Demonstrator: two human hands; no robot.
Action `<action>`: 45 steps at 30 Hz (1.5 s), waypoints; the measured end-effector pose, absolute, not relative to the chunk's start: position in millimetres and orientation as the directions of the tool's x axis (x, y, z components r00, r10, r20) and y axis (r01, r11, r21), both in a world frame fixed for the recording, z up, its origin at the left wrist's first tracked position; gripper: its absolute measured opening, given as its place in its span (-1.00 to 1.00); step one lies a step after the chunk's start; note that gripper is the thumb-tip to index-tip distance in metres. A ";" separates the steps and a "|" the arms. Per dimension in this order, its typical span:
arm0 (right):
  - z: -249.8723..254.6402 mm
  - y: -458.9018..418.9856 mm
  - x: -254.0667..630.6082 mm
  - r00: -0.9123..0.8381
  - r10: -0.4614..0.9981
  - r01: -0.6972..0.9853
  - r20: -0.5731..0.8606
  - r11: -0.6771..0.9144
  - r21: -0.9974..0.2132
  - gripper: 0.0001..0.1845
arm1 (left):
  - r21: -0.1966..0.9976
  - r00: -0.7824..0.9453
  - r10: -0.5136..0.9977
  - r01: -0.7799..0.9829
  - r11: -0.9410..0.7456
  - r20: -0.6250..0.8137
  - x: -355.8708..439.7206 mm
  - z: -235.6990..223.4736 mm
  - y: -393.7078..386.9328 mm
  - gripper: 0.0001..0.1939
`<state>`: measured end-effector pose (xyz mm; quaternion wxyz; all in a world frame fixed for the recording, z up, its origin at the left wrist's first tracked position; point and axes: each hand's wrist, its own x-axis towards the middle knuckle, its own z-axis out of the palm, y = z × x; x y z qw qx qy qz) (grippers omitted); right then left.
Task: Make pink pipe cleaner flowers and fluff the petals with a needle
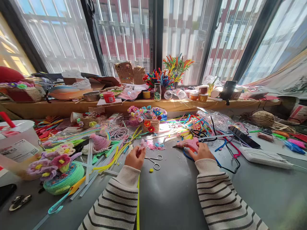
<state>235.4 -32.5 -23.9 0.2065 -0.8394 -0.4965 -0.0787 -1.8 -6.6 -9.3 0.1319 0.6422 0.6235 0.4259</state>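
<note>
My left hand [135, 157] is closed, its fingertips pinched on a small pale pink fluffy piece [144, 143], mostly hidden by the fingers. To the right, my right hand [203, 152] wraps round a pink hot glue gun [188, 144], whose nozzle points left. The gun is low over the table; whether it touches the surface I cannot tell. Small scissors [156, 162] with pale handles lie between the hands, beside a tiny yellow ball [151, 170]. Pink and blue fluffy scraps [155, 146] lie just beyond my left hand.
Clear glue sticks [89, 161] and a green round piece with fuzzy flowers [63, 179] lie left, near a drink cup [19, 147]. Colourful pipe cleaners [194, 126] spread behind. A phone [243, 136] and a white power strip [265, 157] are right. A crowded ledge [134, 105] runs behind.
</note>
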 end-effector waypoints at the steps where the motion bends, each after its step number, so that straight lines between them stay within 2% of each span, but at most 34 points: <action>1: -24.0 -32.8 235.5 0.488 0.800 0.870 0.350 -0.416 -0.264 -0.60 | 0.700 -0.141 0.914 0.689 -0.185 0.381 -1.7 -8.9 -6.8 -0.67; 12: -28.5 -33.4 238.8 0.444 0.736 0.896 0.512 -0.381 -0.230 -0.56 | 0.696 -0.141 0.908 0.691 -0.195 0.395 -1.8 -9.8 -6.5 -0.67; 23: -30.5 -32.9 247.3 0.314 0.659 0.934 0.683 -0.343 -0.099 -0.61 | 0.690 -0.134 0.901 0.692 -0.213 0.413 -3.1 -13.2 -4.3 -0.69; 30: -23.4 -36.7 248.4 0.398 0.581 0.903 0.710 -0.385 -0.191 -0.60 | 0.767 -0.213 0.899 0.615 -0.181 0.383 -4.4 -22.8 2.6 -0.73; 38: -10.7 -42.1 258.1 0.499 0.406 0.852 0.765 -0.389 -0.350 -0.52 | 0.778 -0.189 0.886 0.577 -0.249 0.424 -7.1 -26.7 5.5 -0.71; 41: -10.0 -41.4 253.8 0.487 0.384 0.867 0.784 -0.322 -0.381 -0.52 | 0.752 -0.137 0.869 0.575 -0.321 0.476 -8.2 -26.4 4.9 -0.72; 45: -16.0 -37.4 235.9 0.396 0.446 0.915 0.803 -0.122 -0.384 -0.56 | 0.707 -0.003 0.817 0.504 -0.496 0.576 -8.5 -26.8 5.0 -0.75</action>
